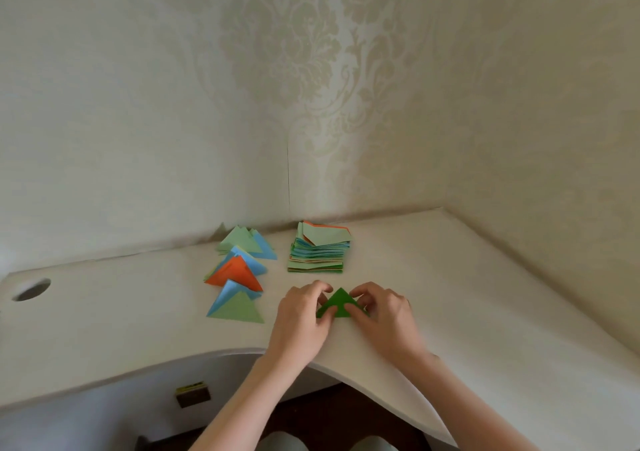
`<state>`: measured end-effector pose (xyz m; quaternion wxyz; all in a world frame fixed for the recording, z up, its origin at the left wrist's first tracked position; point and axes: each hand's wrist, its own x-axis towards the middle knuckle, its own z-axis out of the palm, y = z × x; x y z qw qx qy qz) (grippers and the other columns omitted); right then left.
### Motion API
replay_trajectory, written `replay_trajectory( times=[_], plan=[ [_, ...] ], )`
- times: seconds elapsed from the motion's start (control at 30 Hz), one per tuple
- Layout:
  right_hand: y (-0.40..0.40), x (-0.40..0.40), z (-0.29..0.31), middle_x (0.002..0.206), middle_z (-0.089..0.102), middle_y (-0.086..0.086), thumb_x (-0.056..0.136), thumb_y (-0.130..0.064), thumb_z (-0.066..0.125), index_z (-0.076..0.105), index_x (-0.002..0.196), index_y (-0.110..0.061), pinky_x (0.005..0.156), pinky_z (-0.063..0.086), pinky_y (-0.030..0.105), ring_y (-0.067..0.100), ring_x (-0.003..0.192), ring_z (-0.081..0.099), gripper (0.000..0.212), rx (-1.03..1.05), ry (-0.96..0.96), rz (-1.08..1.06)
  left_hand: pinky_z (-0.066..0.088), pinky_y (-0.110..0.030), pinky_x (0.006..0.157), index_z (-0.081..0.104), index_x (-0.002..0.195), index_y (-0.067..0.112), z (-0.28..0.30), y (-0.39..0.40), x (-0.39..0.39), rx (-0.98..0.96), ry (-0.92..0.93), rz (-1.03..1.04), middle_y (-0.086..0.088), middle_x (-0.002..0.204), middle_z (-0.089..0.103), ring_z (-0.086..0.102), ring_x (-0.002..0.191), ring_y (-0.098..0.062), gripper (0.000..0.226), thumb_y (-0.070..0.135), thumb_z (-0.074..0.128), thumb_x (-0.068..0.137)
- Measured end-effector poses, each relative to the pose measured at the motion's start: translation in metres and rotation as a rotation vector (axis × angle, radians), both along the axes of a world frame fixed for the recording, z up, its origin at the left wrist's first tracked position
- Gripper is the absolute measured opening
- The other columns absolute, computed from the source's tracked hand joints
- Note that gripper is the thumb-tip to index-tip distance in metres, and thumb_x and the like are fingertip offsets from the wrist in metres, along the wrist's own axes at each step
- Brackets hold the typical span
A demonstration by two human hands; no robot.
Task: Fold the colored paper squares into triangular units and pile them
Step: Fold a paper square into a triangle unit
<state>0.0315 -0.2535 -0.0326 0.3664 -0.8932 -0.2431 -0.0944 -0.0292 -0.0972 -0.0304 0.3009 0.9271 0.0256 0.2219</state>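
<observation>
Head view: left hand (304, 312) and right hand (381, 308) both pinch the dark green triangle (338, 303) flat on the desk (450, 294), apex pointing away. Finished triangles (235, 281) lie left, nearer the left hand, so probably its job. Beyond, unfolded squares (318, 249) stacked near the wall.
</observation>
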Motion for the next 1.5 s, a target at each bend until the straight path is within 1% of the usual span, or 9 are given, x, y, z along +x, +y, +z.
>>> replay_trajectory(
  times=[0.1, 0.27, 0.5, 0.63, 0.87, 1.03, 1.13, 1.3, 1.5],
  plan=[
    [0.004, 0.001, -0.001, 0.074, 0.060, -0.015, 0.080, -0.042, 0.071, 0.065, 0.098, -0.029, 0.077, 0.050, 0.037, 0.008, 0.073, 0.057, 0.023, 0.001, 0.023, -0.019, 0.045, -0.034, 0.079, 0.059, 0.114, 0.022, -0.001, -0.009, 0.004, 0.036, -0.017, 0.073, 0.007, 0.095, 0.063, 0.053, 0.089, -0.015, 0.027, 0.030, 0.063, 0.088],
    [0.005, 0.003, -0.006, 0.073, 0.058, -0.014, 0.074, -0.039, 0.077, 0.060, 0.095, -0.035, 0.078, 0.049, 0.038, 0.004, 0.072, 0.055, 0.027, 0.030, 0.073, -0.060, 0.045, -0.033, 0.079, 0.058, 0.116, 0.023, -0.005, -0.008, 0.008, -0.052, 0.028, 0.094, 0.010, 0.088, 0.058, 0.051, 0.086, -0.013, 0.031, 0.025, 0.067, 0.086],
    [0.001, 0.011, 0.002, 0.074, 0.060, -0.011, 0.072, -0.018, 0.080, 0.063, 0.094, -0.026, 0.072, 0.048, 0.027, 0.006, 0.066, 0.053, 0.029, 0.071, 0.239, -0.031, 0.040, -0.007, 0.071, 0.064, 0.106, 0.018, -0.003, 0.006, 0.006, -0.233, 0.062, 0.034, 0.007, 0.085, 0.061, 0.055, 0.077, -0.003, 0.028, 0.003, 0.068, 0.082],
    [-0.003, 0.011, 0.002, 0.074, 0.061, -0.009, 0.074, -0.010, 0.077, 0.066, 0.092, -0.020, 0.067, 0.044, 0.016, 0.008, 0.068, 0.054, 0.024, 0.105, 0.244, -0.005, 0.039, -0.002, 0.069, 0.067, 0.103, 0.016, -0.001, 0.011, 0.002, -0.282, 0.060, 0.023, 0.006, 0.085, 0.065, 0.058, 0.077, 0.001, 0.028, -0.002, 0.066, 0.082],
    [-0.002, 0.007, -0.003, 0.076, 0.062, -0.007, 0.076, -0.009, 0.075, 0.067, 0.092, -0.021, 0.065, 0.043, 0.013, 0.007, 0.069, 0.054, 0.021, 0.134, 0.195, 0.000, 0.049, -0.025, 0.083, 0.065, 0.109, 0.014, 0.006, 0.003, 0.000, -0.141, 0.069, 0.057, 0.002, 0.094, 0.066, 0.061, 0.089, -0.012, 0.027, 0.000, 0.061, 0.086],
    [-0.003, 0.003, -0.006, 0.079, 0.061, -0.008, 0.079, -0.012, 0.073, 0.066, 0.094, -0.021, 0.069, 0.047, 0.020, 0.009, 0.073, 0.056, 0.019, 0.109, 0.149, -0.006, 0.044, -0.028, 0.080, 0.055, 0.117, 0.019, 0.013, -0.019, 0.002, 0.094, 0.104, 0.160, 0.001, 0.105, 0.058, 0.051, 0.097, -0.017, 0.029, 0.029, 0.061, 0.090],
    [-0.003, 0.003, -0.006, 0.079, 0.061, -0.010, 0.079, -0.012, 0.072, 0.066, 0.093, -0.023, 0.067, 0.044, 0.015, 0.006, 0.073, 0.055, 0.019, 0.105, 0.130, -0.007, 0.043, -0.029, 0.083, 0.053, 0.119, 0.019, 0.014, -0.024, 0.005, 0.100, 0.162, 0.220, -0.001, 0.111, 0.056, 0.052, 0.101, -0.020, 0.033, 0.028, 0.063, 0.089],
    [-0.002, 0.003, -0.006, 0.078, 0.061, -0.010, 0.078, -0.013, 0.073, 0.067, 0.093, -0.023, 0.070, 0.047, 0.021, 0.006, 0.073, 0.056, 0.019, 0.106, 0.131, -0.015, 0.041, -0.026, 0.080, 0.054, 0.116, 0.020, 0.014, -0.025, 0.008, 0.002, 0.199, 0.215, -0.001, 0.110, 0.060, 0.052, 0.102, -0.019, 0.029, 0.024, 0.064, 0.089],
    [-0.003, 0.003, -0.010, 0.079, 0.061, -0.012, 0.079, -0.015, 0.073, 0.067, 0.091, -0.025, 0.067, 0.044, 0.018, 0.005, 0.073, 0.055, 0.017, 0.097, 0.105, -0.014, 0.040, -0.029, 0.080, 0.055, 0.115, 0.028, 0.013, -0.024, 0.004, 0.106, 0.140, 0.253, 0.007, 0.110, 0.066, 0.050, 0.100, -0.018, 0.021, 0.026, 0.055, 0.094]
  ],
)
